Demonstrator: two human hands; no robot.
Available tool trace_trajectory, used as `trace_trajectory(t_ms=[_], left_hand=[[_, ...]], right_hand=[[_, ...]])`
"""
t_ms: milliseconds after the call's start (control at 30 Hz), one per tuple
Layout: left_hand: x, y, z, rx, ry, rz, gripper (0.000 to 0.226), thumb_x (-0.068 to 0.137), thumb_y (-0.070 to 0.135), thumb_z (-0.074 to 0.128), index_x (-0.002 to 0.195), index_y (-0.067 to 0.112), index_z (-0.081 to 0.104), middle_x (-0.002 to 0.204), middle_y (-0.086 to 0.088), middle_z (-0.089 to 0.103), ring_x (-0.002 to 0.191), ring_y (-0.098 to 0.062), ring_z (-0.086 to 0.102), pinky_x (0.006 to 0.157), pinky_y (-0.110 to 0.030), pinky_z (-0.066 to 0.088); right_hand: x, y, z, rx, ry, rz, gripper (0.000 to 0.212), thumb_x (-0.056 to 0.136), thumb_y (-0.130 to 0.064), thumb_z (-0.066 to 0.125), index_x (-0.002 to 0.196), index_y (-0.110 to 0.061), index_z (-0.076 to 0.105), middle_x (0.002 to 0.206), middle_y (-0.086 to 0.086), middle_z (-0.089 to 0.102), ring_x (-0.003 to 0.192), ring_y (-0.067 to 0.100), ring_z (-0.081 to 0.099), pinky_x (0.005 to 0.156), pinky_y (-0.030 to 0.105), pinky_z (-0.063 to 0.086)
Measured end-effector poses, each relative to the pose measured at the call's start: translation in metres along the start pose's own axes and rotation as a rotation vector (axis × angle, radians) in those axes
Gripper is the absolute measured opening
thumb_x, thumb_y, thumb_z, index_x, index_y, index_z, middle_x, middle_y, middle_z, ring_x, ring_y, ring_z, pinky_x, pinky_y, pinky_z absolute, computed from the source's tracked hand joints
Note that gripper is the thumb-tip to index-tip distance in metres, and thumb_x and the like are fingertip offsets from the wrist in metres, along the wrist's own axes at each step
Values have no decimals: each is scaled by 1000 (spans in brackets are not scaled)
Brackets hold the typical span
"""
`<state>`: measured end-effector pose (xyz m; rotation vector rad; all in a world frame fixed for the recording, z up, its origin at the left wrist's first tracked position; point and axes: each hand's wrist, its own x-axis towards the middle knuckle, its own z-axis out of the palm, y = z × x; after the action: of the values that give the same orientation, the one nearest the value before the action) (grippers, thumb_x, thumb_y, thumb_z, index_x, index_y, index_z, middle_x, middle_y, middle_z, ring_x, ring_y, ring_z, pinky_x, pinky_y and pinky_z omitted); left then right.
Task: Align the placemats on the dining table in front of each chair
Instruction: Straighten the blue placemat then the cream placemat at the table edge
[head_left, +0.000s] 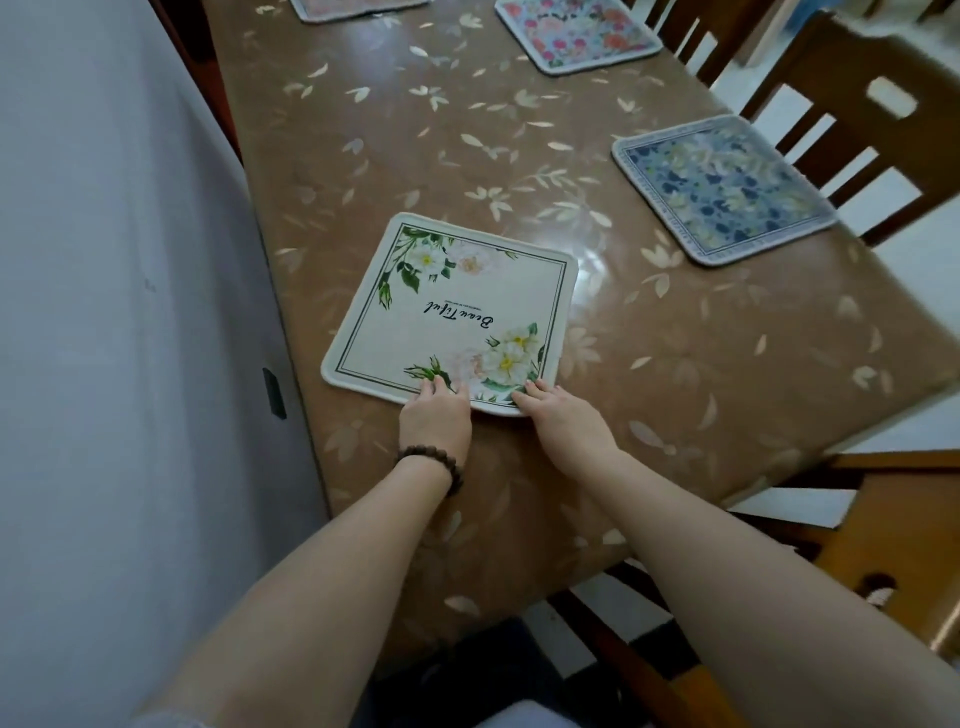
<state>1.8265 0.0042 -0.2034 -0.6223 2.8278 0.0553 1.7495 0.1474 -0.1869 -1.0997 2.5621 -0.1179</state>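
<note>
A cream placemat (452, 306) with white flowers and the upside-down word "Beautiful" lies near the left edge of the brown leaf-patterned table (701, 364). My left hand (435, 415), with a dark bead bracelet on its wrist, rests its fingers on the mat's near edge. My right hand (563, 418) presses on the mat's near right corner. A blue floral placemat (722, 189) lies at the right edge before a chair. A pink floral placemat (576, 32) sits farther back on the right. Another mat (353, 8) is cut off at the top.
A white wall (104, 312) runs tight along the table's left side. Dark wooden chairs (857, 98) stand along the right side. Another wooden chair (883, 545) stands at the near right corner. A dark seat (467, 670) is below my arms.
</note>
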Motion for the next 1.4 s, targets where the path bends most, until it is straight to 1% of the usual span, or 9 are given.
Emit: trace_trajectory(t_ms=[200, 333, 600, 767, 900, 967, 1067, 1200, 1400], left_hand=[[-41, 30, 10, -17, -37, 15, 44, 99, 10, 33, 142, 17, 38, 145, -18, 41, 134, -31, 37, 94, -39, 44], [-57, 57, 11, 0, -56, 26, 45, 96, 5, 33, 139, 16, 40, 134, -18, 48, 126, -32, 44, 82, -40, 48], [-45, 158, 14, -40, 53, 29, 38, 100, 16, 37, 137, 15, 46, 146, -11, 43, 134, -29, 38, 93, -39, 46], [-28, 237, 10, -94, 58, -71, 28, 99, 20, 43, 124, 19, 55, 138, -10, 51, 129, -29, 44, 84, -39, 49], [-18, 279, 9, -86, 39, -76, 40, 88, 34, 63, 124, 22, 52, 141, -9, 48, 131, -25, 40, 88, -38, 46], [-17, 284, 10, -119, 50, -85, 50, 90, 47, 55, 135, 27, 44, 151, -8, 35, 137, -26, 30, 103, -42, 35], [-24, 272, 11, -143, 24, -208, 90, 80, 71, 48, 150, 33, 7, 159, -14, 5, 144, -37, 5, 113, -54, 13], [-36, 237, 13, -170, -50, -417, 121, 61, 87, 49, 144, 36, -22, 157, -19, -15, 142, -45, -9, 111, -61, 7], [-45, 202, 19, -365, -90, -544, 123, 56, 88, 53, 141, 44, -24, 158, -17, -10, 144, -41, -3, 114, -54, 10]], right_hand=[[-54, 9, 4, -23, -79, 29, 64, 91, 7, 33, 148, -22, 28, 156, 3, 24, 143, 19, 22, 108, 35, 31], [-72, 34, 0, -25, -132, 35, 72, 87, 10, 31, 147, -28, 28, 157, 1, 22, 140, 21, 28, 105, 39, 38], [-74, 145, -22, -76, -156, -74, 68, 90, 6, 31, 147, -32, 29, 157, -4, 21, 143, 17, 21, 110, 37, 26], [-65, 224, -46, -128, -209, -167, 69, 89, 7, 31, 146, -32, 30, 157, -4, 22, 143, 16, 22, 112, 35, 27], [-67, 270, -50, -119, -218, -206, 63, 93, -1, 34, 147, -32, 28, 157, -4, 21, 144, 16, 20, 113, 34, 25], [-68, 281, -49, -100, -230, -269, 60, 96, -26, 49, 149, -29, 21, 159, 0, 14, 146, 17, 10, 116, 34, 13], [-73, 287, -44, 34, -234, -225, 105, 75, -60, 65, 151, -29, 1, 158, 4, -14, 145, 22, -12, 115, 34, -2], [-65, 284, -41, 184, -192, -106, 122, 64, -64, 72, 150, -30, -7, 155, 6, -28, 143, 24, -21, 115, 36, -4], [-61, 257, -26, 307, -199, 37, 123, 63, -66, 72, 151, -25, -5, 156, 12, -23, 143, 24, -21, 117, 41, 2]])
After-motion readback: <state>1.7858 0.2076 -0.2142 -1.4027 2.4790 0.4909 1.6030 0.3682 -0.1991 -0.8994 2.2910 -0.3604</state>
